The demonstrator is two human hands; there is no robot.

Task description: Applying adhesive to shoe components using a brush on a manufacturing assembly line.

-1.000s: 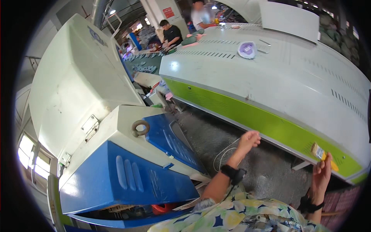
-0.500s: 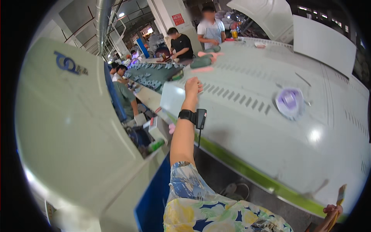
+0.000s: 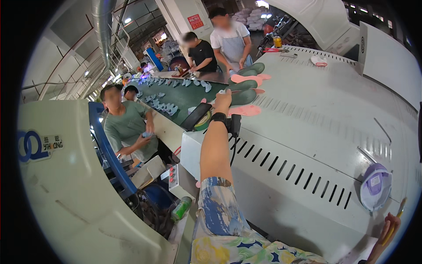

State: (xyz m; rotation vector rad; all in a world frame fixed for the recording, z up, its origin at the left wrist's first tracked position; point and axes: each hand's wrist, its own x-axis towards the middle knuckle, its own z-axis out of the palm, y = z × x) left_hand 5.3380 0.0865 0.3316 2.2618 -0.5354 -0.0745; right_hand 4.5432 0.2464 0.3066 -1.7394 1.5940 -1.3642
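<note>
My left hand [image 3: 223, 102] reaches far forward over the machine top, its fingers closed round the pale end of a dark green shoe last [image 3: 243, 97]. Other green lasts [image 3: 254, 69] lie just beyond it, with flat pink insoles [image 3: 245, 110] between and beside them. At the lower right, partly cut by the dark rim, my right hand [image 3: 388, 229] is closed on the yellow handle of a brush [image 3: 400, 209]. Close to that hand sits a purple-and-white tub [image 3: 376, 188] with a pale stick [image 3: 365, 155] at its edge.
A roll of green tape [image 3: 203, 120] stands left of my left hand. A conveyor [image 3: 176, 94] carries several light-blue shoe pieces; three people work along it. A green can [image 3: 181, 208] lies by a control box [image 3: 180, 180]. Pliers [image 3: 274, 50] and a thin rod [image 3: 383, 130] lie on the machine top.
My left hand has gone from empty above the machine top to holding a green shoe last. The view has turned; the tub now appears lower right. My right hand still holds the brush.
</note>
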